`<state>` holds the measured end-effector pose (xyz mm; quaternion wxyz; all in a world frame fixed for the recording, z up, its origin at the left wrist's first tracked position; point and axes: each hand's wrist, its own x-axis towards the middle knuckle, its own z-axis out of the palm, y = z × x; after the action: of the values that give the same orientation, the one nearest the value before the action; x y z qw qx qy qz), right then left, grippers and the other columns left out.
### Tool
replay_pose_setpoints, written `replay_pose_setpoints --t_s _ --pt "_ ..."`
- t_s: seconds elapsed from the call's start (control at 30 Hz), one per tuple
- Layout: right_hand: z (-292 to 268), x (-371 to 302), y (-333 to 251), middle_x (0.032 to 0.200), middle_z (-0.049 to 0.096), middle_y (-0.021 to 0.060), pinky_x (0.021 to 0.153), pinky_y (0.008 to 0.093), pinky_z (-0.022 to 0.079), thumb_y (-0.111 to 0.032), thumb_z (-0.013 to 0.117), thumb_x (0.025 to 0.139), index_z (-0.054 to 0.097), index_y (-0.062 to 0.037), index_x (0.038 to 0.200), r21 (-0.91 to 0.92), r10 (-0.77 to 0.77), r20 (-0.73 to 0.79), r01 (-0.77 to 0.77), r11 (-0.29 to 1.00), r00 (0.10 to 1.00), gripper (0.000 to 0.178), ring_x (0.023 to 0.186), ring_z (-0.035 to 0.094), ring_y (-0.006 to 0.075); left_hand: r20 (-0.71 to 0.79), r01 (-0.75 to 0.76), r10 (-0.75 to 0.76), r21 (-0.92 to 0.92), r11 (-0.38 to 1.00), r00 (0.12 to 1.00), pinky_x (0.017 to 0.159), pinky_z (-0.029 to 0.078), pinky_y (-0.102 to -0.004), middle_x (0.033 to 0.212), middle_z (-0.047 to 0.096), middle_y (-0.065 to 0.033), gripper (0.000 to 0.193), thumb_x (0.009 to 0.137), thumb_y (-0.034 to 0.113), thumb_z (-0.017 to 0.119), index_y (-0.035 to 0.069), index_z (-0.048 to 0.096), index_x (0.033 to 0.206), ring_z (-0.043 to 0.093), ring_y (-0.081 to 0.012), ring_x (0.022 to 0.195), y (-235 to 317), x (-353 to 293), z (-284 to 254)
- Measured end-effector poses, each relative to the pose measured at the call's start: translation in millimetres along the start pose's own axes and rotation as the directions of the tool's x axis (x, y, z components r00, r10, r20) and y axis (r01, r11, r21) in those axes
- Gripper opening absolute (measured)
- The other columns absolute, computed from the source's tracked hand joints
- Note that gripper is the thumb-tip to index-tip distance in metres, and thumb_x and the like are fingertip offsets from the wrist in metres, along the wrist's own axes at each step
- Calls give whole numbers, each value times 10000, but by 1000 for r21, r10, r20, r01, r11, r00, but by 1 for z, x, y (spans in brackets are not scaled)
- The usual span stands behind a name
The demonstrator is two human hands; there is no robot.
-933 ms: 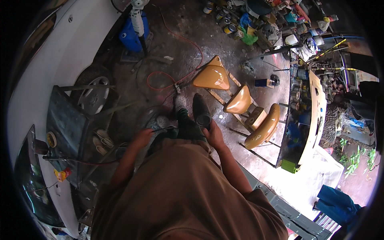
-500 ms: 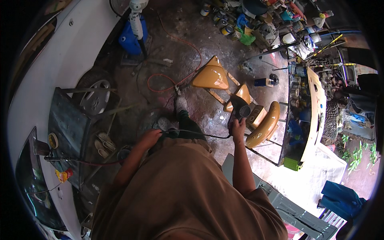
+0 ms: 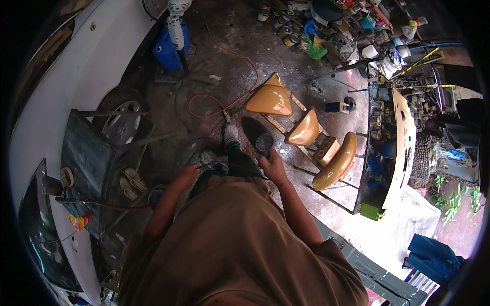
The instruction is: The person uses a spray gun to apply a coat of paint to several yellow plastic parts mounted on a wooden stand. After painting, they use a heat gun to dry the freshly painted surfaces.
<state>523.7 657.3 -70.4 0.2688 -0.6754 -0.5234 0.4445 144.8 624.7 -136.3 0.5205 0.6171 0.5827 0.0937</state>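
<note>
At ten o'clock from the brown shirt [image 3: 237, 239], the left hand [image 3: 187, 177] had its fingers curled around a cord [image 3: 205, 166]; how tightly, I could not tell. At one o'clock, the right hand [image 3: 273, 168] had its fingers wrapped around a black handheld blower [image 3: 263, 142], whose round grille lay near twelve. Three glossy gold panels [image 3: 304, 128] sat between one and two o'clock. Farther off stood a blue jerrycan [image 3: 166, 52] at eleven and paint cans [image 3: 291, 40] past twelve, their contents hidden.

Glare whitens lower right — left is dim
</note>
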Motion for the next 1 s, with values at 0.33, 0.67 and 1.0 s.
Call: replay_pose_setpoints --t_s 0.33,0.67,1.0 --pt "-61 39 -49 812 642 53 568 276 469 -213 606 927 593 -19 1136 334 208 -144 -151 931 967 285 642 581 118 -54 -28 27 -21 999 998 825 492 -465 1010 660 -235 248 985 236 554 15 642 1057 628 -429 970 14 8 -14" --pt "-136 75 -9 631 592 49 483 270 441 -191 601 925 599 -74 979 202 142 -426 -59 978 893 129 508 574 137 14 -9 9 -15 1000 1000 837 499 -463 1043 669 -226 239 961 213 578 39 665 1099 630 -417 995 56 26 -17" --pt "-87 106 -102 790 632 76 556 284 494 -191 609 898 590 -5 1111 250 239 123 -263 932 963 284 613 610 146 -90 62 -74 -131 989 993 846 503 -455 1034 674 -226 243 952 177 570 15 662 1108 638 -417 991 50 35 -28"
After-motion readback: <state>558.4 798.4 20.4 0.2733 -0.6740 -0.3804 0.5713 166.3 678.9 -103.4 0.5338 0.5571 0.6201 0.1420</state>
